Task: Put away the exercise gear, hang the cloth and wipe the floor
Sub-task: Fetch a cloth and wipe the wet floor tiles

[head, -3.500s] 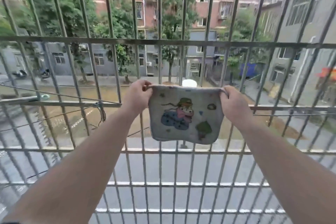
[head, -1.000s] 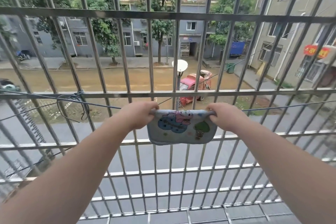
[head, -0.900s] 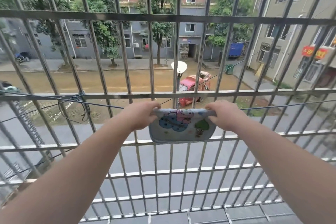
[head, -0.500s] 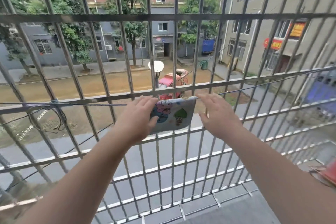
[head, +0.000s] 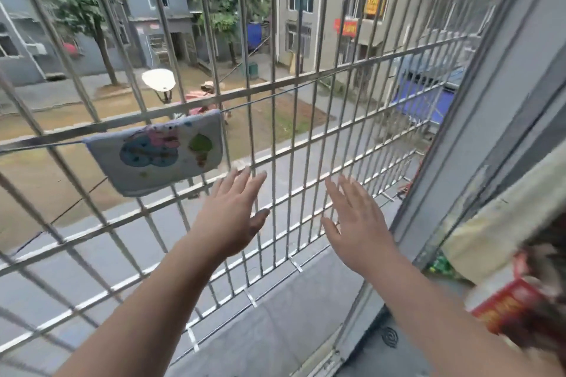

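The small white cartoon-printed cloth is seen draped over the line at ten o'clock, released by both flat-fingered hands, left hand and right hand; floor-wiping is judged outstanding.

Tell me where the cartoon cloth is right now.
In the head view the cloth hangs folded over a thin line along the window grille, upper left, up and left of the open left hand; neither hand touches it.

- I see the cloth, pale blue with cartoon prints, folded over a thin line by the window bars, hanging slightly tilted.
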{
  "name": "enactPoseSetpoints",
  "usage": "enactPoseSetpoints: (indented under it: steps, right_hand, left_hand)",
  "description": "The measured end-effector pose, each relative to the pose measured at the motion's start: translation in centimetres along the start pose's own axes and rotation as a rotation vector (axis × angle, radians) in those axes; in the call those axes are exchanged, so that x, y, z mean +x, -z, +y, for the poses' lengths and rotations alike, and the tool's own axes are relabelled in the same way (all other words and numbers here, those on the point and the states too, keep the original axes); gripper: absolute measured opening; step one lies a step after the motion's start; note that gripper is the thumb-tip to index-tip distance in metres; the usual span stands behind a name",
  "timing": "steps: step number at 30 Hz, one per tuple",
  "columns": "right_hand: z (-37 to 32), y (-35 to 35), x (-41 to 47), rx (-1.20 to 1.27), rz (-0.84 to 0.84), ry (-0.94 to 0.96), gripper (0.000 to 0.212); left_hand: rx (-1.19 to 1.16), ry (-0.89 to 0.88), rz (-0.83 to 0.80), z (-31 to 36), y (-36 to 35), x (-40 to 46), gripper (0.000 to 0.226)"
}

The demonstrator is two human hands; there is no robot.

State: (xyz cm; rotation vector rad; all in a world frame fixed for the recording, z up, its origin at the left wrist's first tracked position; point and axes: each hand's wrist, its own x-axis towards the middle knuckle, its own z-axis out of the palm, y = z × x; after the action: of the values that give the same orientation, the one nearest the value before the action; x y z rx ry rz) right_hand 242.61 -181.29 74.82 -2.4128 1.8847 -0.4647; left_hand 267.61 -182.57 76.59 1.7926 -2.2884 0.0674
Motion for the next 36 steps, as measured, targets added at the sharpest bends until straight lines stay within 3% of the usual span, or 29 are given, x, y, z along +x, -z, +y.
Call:
enactPoseSetpoints:
  steps: [8, 15, 26, 36]
  right_hand:
    - [7.2, 2.2, -13.6, -0.064, -0.033, -0.148, 0.067]
    - [15.6, 4.1, -32.1, -0.105, -0.032, -0.363, 0.068]
    - [24.7, 9.2, -62.8, -0.082, 0.123, -0.989, 0.067]
    - [29.1, 10.8, -81.2, -0.118, 0.260, -1.514, 0.066]
  left_hand:
    - [-0.093, -0.140, -0.032, 13.5, -2.8, -4.4, 0.070]
    - [-0.107, -0.388, -0.144, 28.6, -7.8, -12.6, 0.068]
    - [-0.214, -0.958, -0.327, 57.7, -11.9, -23.8, 0.068]
    - [-0.240, -1.415, -0.431, 80.4, -15.3, -31.1, 0.068]
